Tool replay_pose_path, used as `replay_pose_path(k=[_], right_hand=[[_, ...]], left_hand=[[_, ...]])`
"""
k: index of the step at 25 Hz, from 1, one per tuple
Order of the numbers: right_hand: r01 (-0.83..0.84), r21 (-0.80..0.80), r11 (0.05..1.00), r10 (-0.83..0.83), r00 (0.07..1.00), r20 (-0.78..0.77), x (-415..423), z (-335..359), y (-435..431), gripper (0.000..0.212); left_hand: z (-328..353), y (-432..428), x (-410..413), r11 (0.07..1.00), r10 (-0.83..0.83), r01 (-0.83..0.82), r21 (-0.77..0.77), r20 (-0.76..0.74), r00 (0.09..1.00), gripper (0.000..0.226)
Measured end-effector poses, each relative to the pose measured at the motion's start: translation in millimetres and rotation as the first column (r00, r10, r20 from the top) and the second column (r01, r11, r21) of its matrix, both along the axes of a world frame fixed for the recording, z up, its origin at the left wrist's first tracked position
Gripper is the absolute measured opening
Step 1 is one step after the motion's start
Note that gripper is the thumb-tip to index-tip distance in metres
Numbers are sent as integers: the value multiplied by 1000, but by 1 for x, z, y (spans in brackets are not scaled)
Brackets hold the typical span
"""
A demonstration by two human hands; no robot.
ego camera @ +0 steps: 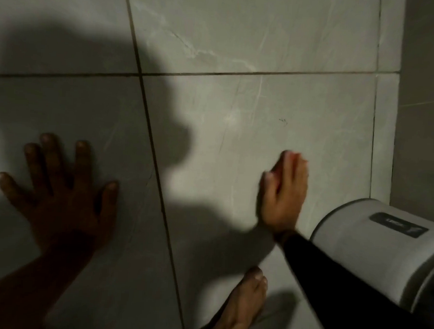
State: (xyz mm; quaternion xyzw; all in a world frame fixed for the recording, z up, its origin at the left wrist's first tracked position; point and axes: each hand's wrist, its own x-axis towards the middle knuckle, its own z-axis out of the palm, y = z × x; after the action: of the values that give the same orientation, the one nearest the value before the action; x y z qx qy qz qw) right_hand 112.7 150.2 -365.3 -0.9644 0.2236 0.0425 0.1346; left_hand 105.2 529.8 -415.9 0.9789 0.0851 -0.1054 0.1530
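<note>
The left hand is laid flat on the grey tiled floor, palm down, with all fingers spread wide and straight; nothing is gripped by it, and it is covered by deep shadow. The right hand is set on a lit tile across a dark grout line, well apart from the left. Its fingers are held straight and close together, and the hand is turned partly on its edge. It is blurred, so contact with the tile cannot be told for certain. A black sleeve is worn on the right arm. A bare foot is seen below the right hand. A white rounded appliance is stood beside the sleeve, near the wall.
</note>
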Motion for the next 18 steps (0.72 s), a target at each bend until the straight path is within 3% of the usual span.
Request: replay_pose_path(k=[1,2,3,5,7,9,11,13,14,16,18], right_hand=[[163,-53,985,-160,986,50,45,-5,-16,65],[225,-133,965,-211,971,109,95,-11,-20,63],[171,-157,973,-153,981,119,140,-16,-10,62],[-108,-193,975,139,978,156,168,-29,37,64],[-341,-98,935,349,934,77,102,-32,80,67],[-426,-4,905,426,904,-24,12,-13,84,69],[-270,-2,963,270,963,-7,-8,-4,47,68],[8,-64,998,-5,998,58,60,-12,30,64],[41,-123,992,-26,992,120,105,-19,39,63],[-205,-177,963,231,963,138,138,-31,86,66],[-477,-96,874,481,876,29,68,-32,126,69]], left_hand=[[-1,-1,1,1000,1,-1,16,-4,1000,85],[-1,-2,1,1000,-3,3,28,-3,1000,86],[-1,-2,1,999,-12,12,39,3,1000,86],[-1,-1,1,998,-22,22,53,8,1000,86],[2,-1,0,998,-19,19,56,-6,1000,85],[4,-3,0,998,-17,16,66,9,1000,86],[2,-2,0,996,-15,15,92,-3,1000,87],[-1,-3,1,995,-23,23,99,4,1000,87],[-2,-3,2,994,-29,28,101,8,1000,87],[-3,-1,2,994,-30,29,101,8,1000,86],[-1,-2,0,995,-19,17,95,20,1000,85]])
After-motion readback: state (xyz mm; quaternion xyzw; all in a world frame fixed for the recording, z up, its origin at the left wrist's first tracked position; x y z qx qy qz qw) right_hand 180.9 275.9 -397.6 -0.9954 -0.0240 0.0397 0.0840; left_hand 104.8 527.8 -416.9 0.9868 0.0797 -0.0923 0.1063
